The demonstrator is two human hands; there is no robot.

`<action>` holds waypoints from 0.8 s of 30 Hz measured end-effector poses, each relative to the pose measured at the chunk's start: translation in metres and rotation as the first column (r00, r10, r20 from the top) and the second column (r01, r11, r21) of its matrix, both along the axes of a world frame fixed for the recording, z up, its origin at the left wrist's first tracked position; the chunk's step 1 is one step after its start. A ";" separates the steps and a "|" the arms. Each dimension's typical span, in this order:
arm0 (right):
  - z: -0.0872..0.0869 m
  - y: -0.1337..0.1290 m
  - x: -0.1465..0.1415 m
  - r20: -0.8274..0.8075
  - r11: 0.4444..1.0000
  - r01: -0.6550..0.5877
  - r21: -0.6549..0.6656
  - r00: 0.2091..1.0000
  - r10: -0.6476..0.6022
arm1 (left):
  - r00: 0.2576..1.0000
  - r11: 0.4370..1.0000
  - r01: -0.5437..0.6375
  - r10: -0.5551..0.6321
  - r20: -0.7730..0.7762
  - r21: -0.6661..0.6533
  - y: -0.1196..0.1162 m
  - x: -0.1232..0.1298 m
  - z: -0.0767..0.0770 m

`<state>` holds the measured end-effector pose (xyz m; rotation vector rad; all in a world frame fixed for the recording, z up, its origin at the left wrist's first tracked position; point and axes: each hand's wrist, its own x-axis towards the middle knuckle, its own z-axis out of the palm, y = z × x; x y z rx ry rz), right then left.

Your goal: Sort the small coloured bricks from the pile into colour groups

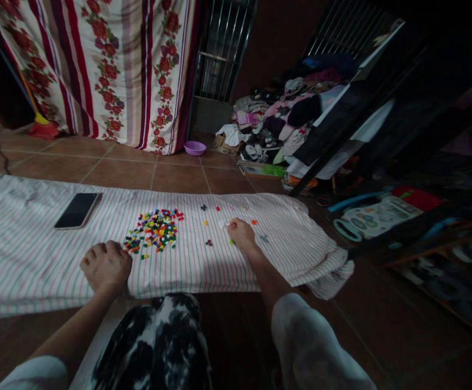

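Observation:
My right hand is closed in a pinch at the cloth, its fingertips at a small white piece. Around it lie small groups of coloured pieces: dark grey, red, yellow, brown, orange and grey-blue. A green piece is partly hidden beside that hand. My left hand rests on the cloth with its fingers curled under, and its palm side is hidden. Just right of it spreads a pile of tiny multicoloured blocks.
A striped cloth covers the low table. A phone lies at the left. Beyond stand a floral curtain, a purple basin and a heap of clothes. A dark post rises at the right.

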<state>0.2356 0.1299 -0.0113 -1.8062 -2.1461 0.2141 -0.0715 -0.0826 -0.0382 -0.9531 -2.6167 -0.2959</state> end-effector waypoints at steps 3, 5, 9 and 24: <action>-0.004 0.006 -0.001 0.066 0.999 -0.010 -0.038 0.998 0.013 | 1.000 1.000 0.008 -0.008 -0.008 -0.004 0.000 -0.001 -0.002; -0.006 0.010 -0.004 0.094 0.998 -0.023 -0.057 0.995 0.029 | 1.000 1.000 0.003 -0.003 -0.013 -0.005 0.001 -0.001 -0.003; -0.012 0.016 -0.009 0.093 0.997 -0.045 -0.063 0.994 0.050 | 1.000 1.000 -0.001 0.001 -0.018 -0.009 0.001 -0.001 -0.002; -0.004 0.008 -0.017 -0.054 0.992 -0.097 0.080 0.993 0.102 | 0.997 1.000 0.015 -0.014 0.082 -0.006 0.000 0.001 0.005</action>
